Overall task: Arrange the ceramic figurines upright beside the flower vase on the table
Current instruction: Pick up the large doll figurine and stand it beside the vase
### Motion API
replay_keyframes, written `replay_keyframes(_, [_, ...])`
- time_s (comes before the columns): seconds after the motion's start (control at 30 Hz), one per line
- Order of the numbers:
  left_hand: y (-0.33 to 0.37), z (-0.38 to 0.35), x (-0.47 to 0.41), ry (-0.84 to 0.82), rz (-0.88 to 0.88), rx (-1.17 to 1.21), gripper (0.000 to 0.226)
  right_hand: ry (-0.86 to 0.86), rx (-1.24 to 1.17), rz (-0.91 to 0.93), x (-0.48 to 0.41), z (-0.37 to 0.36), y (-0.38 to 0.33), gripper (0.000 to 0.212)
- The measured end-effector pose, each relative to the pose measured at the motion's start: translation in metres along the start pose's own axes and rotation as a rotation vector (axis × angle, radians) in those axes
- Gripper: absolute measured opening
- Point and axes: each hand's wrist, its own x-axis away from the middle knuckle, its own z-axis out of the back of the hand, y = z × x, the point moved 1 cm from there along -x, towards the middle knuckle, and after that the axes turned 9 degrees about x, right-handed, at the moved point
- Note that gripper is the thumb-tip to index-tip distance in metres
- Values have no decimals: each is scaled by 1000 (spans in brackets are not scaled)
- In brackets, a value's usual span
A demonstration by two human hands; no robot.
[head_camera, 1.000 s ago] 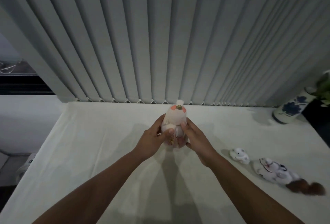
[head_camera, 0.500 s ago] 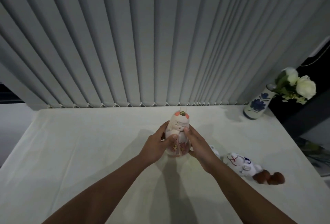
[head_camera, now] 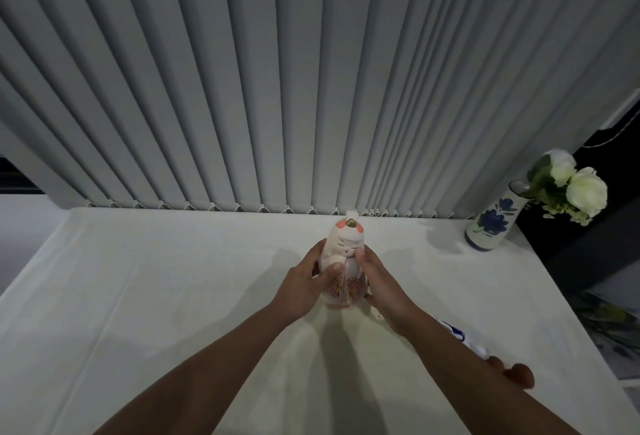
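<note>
A pale pink doll figurine [head_camera: 346, 247] with a painted face and gold topknot stands upright at the middle of the white table [head_camera: 173, 296]. My left hand [head_camera: 304, 285] grips its left side and my right hand [head_camera: 381, 285] its right side. A white and blue flower vase [head_camera: 491, 223] with white roses stands at the far right corner. A white and blue figurine [head_camera: 464, 337] lies on its side behind my right forearm, mostly hidden, with brown rounded parts [head_camera: 512, 370] at its end.
Vertical grey blinds [head_camera: 311, 88] hang along the table's far edge. A dark surface [head_camera: 595, 261] drops off beyond the right edge of the table, with something leafy below. A window sill shows at the far left.
The view has swung right, bringing the vase and roses fully into sight. Both hands keep hold of the doll figurine, and my right forearm now covers most of the lying figurines.
</note>
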Motion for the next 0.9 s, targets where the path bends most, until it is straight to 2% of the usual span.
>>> replay_keyframes(0.27, [-7, -11, -12, 13, 35, -18, 41, -34, -53, -50, -11, 12, 3, 40])
replay_keyframes(0.5, [-15, -14, -14, 19, 43, 20, 47, -33, -37, 1, -19, 18, 18, 50])
replay_keyframes(0.77, [-21, -20, -11, -12, 40, -8, 55, -11, -46, -20, -10, 22, 35, 56])
replay_keyframes(0.83, [-22, -20, -10, -6, 53, -21, 62, 4, -33, -12, -10, 23, 37, 54])
replay_keyframes(0.9, [-23, -20, -10, 4, 64, -58, 69, 16, 7, 3, -8, 25, 38, 42])
